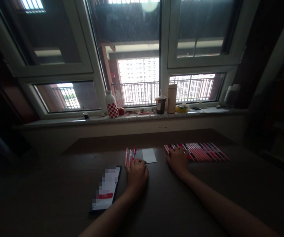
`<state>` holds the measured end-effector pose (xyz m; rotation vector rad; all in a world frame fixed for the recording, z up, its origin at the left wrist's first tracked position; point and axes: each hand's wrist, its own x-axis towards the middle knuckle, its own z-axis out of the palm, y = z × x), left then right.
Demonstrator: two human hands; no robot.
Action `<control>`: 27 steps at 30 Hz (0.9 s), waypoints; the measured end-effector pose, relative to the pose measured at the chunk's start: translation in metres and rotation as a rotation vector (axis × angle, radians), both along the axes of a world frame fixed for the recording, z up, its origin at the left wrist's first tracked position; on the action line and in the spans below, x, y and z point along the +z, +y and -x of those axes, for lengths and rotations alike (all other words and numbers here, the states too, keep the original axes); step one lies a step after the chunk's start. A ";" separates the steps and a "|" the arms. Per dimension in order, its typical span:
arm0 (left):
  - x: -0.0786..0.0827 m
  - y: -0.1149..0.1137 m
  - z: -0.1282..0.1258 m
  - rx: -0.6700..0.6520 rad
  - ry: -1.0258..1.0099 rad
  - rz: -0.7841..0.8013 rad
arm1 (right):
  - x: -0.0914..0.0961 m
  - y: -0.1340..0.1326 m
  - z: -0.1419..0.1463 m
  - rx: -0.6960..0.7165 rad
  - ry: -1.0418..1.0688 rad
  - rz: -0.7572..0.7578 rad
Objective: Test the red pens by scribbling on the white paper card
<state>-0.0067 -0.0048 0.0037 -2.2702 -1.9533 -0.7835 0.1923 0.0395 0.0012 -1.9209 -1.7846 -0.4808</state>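
The wide dark brown wooden table (206,197) fills the lower half of the frame and runs up to a pale stone window sill (58,122) across the middle. On that sill stand a white bottle with a red-and-white check band (111,104), a brown lidded cup (160,105) and a tall beige flask (172,98), all pushed back against the glass.

Right of centre lies a long row of red and pink pens (201,151), side by side and touching, probably so that each one can be seen. Their long axes run away from the person and slant toward the lower right. I cannot tell which ends are the tips.

A black smartphone (106,189) lies face up at lower centre-left.

The right hand (178,161) rests palm down, fingers loosely spread over the left end of that row. The left hand (137,174) sits knuckles up with its fingers curled under. I cannot tell whether it grips anything.

A small white paper card (149,155) lies flat between the two hands. Just above the left hand, three loose pink and red pens (130,154) lie nearly upright in the frame, apart from the row.
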 end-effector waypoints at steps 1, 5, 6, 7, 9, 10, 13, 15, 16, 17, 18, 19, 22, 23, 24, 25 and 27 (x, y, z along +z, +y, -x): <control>0.000 0.000 0.000 -0.001 0.003 -0.002 | 0.000 0.000 0.000 -0.002 0.004 0.002; 0.001 -0.001 0.000 0.022 0.035 -0.031 | 0.000 0.002 -0.002 -0.013 0.015 0.013; 0.001 -0.001 0.000 0.034 0.047 -0.043 | 0.000 0.002 -0.002 -0.017 0.014 0.010; 0.002 -0.001 0.000 0.048 0.060 -0.054 | -0.001 0.002 -0.002 -0.022 0.010 0.003; 0.002 -0.002 0.001 0.087 0.096 -0.067 | -0.002 0.003 -0.002 -0.037 0.002 -0.015; 0.001 -0.002 0.001 0.111 0.117 -0.070 | -0.002 0.003 -0.002 -0.044 -0.002 -0.024; -0.003 -0.001 0.002 0.186 0.180 -0.070 | -0.003 0.002 -0.002 -0.056 -0.009 -0.053; -0.008 0.001 0.002 0.224 0.213 -0.076 | -0.002 0.001 -0.001 -0.045 -0.007 -0.066; -0.010 0.002 0.002 0.235 0.226 -0.077 | -0.002 0.001 -0.001 -0.031 -0.003 -0.067; -0.012 0.003 0.002 0.242 0.236 -0.072 | -0.001 0.000 -0.001 -0.012 0.001 -0.065; -0.013 0.004 0.003 0.246 0.241 -0.067 | -0.001 0.000 0.000 0.015 0.006 -0.060; -0.014 0.004 0.003 0.245 0.243 -0.060 | 0.000 -0.001 0.000 0.045 0.010 -0.054; -0.013 0.004 0.003 0.225 0.241 -0.050 | 0.000 -0.004 0.002 0.137 0.020 -0.043; -0.012 0.004 0.003 0.217 0.240 -0.050 | 0.000 -0.005 0.003 0.166 0.022 -0.041; -0.012 0.003 0.003 0.212 0.240 -0.052 | 0.000 -0.005 0.004 0.191 0.025 -0.039; -0.011 0.003 0.003 0.209 0.239 -0.056 | 0.000 -0.006 0.004 0.210 0.028 -0.036; -0.009 0.002 0.003 0.212 0.237 -0.059 | -0.001 -0.006 0.005 0.235 0.039 -0.028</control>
